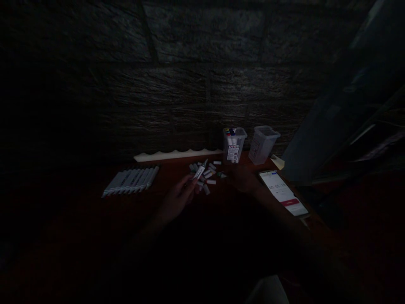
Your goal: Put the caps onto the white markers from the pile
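Observation:
Pinched in my left hand (182, 196) is a white marker (199, 171), tilted up and away, with its dark greenish end pointing to the upper right. Just beyond and beside it lies a loose pile of short marker caps (209, 182), mostly white or grey. My right hand (243, 179) is low over the table, right of the pile. Near its fingertips is a small green and white piece (222, 174); whether the fingers touch it cannot be made out. Deep shadow hides most of the right fingers.
Several white markers (131, 180) lie side by side at left. A clear container (239, 145) with markers stands by the wall, another clear container (263, 145) beside it. A lit phone (283, 193) showing a timer lies at right. A pale wavy-edged strip (177, 155) runs along the wall.

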Available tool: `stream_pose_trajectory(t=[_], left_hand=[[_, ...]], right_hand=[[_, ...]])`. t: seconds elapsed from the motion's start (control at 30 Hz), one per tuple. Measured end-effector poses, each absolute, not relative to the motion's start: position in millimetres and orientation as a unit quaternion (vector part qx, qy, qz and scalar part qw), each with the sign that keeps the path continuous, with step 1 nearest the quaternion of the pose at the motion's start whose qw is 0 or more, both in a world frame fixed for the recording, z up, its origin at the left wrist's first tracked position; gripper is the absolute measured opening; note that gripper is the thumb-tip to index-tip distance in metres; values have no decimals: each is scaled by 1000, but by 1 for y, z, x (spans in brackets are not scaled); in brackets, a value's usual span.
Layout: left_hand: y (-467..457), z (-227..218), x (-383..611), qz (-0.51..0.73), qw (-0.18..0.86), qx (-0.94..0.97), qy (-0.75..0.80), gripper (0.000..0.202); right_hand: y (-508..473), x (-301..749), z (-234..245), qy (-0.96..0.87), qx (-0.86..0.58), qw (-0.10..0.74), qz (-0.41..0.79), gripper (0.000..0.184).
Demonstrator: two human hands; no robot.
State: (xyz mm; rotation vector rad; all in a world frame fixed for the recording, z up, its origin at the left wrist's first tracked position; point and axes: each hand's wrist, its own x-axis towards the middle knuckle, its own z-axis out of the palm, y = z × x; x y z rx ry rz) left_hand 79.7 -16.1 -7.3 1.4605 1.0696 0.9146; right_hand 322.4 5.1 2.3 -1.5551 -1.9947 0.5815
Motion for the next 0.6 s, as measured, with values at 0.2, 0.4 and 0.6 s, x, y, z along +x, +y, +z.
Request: stream_pose_trajectory(t=[0.2, 0.4, 0.6], left_hand=[[-17, -7, 77, 400, 479, 626, 467, 38], [-20, -4, 74, 386, 425, 671, 469, 36], [-21, -3, 74, 383, 374, 706, 464, 31]], right_hand=[[7, 317, 1, -685, -612, 348, 184, 19], [2, 304, 8, -553, -503, 534, 395, 41], [-8, 292, 22, -477, -410, 601, 494, 45]])
